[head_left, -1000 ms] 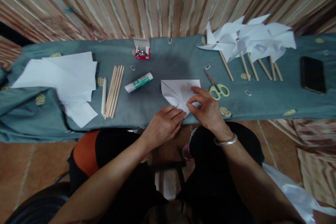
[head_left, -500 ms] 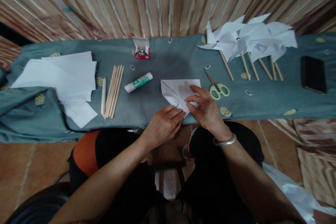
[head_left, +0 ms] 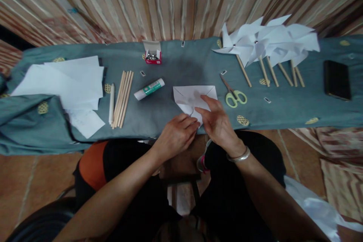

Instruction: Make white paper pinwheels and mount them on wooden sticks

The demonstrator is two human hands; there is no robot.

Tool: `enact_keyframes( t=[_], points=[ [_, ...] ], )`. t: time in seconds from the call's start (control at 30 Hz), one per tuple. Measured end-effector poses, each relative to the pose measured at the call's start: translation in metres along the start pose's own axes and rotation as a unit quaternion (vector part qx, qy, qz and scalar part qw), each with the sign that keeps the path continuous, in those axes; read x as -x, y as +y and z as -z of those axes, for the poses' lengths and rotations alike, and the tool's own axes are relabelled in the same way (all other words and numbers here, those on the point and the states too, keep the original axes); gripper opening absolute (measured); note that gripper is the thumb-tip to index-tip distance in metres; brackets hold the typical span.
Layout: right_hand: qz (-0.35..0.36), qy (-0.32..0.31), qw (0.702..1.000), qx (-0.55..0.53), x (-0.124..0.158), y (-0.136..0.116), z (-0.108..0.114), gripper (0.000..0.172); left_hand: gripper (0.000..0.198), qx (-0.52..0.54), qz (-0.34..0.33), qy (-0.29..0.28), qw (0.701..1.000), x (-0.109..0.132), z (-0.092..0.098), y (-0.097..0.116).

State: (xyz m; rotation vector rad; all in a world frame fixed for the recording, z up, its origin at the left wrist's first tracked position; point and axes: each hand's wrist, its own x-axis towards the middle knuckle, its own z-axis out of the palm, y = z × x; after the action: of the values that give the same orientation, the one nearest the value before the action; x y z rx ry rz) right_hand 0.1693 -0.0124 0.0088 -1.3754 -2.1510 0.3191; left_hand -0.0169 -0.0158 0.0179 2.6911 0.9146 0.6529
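Observation:
A white sheet of paper [head_left: 193, 92] with diagonal lines and a flap folded toward its centre lies near the table's front edge. My left hand [head_left: 180, 132] has its fingers pressed together on the paper's lower corner, holding it. Over the paper's right half is my right hand [head_left: 217, 121], its fingers apart and their tips resting on or just above the folded flap. Its palm hides the right-hand corner. Green-handled scissors [head_left: 236, 97] lie just right of the paper. To its left is a glue stick [head_left: 149, 89].
Finished paper pinwheels [head_left: 269, 41] on wooden sticks lie at the back right, near a black phone [head_left: 337, 80]. A red box of metal pins [head_left: 153, 57] stands at the back. Several wooden sticks [head_left: 122, 100], a white candle-like rod [head_left: 112, 104] and stacked paper [head_left: 76, 79] lie left.
My right hand has shifted slightly left across the paper, uncovering the line at its upper right corner. My left hand stays in place.

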Motion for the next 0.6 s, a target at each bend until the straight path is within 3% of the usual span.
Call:
enact_keyframes(
  t=[0.27, 0.43, 0.6],
  points=[
    [0.036, -0.025, 0.998, 0.033, 0.0089, -0.0059, -0.0052, 0.039, 0.022, -0.006, -0.001, -0.006, 1.000, 0.0003, -0.0012, 0.0001],
    [0.005, -0.022, 1.000, 0.020, 0.0094, -0.0048, -0.0048, 0.042, 0.020, -0.001, 0.004, -0.007, 1.000, -0.0009, -0.0007, 0.0009],
    [0.017, -0.028, 0.999, 0.030, 0.0099, -0.0041, -0.0055, 0.038, 0.020, -0.002, 0.006, -0.012, 1.000, -0.0014, -0.0014, 0.0009]
  ],
)
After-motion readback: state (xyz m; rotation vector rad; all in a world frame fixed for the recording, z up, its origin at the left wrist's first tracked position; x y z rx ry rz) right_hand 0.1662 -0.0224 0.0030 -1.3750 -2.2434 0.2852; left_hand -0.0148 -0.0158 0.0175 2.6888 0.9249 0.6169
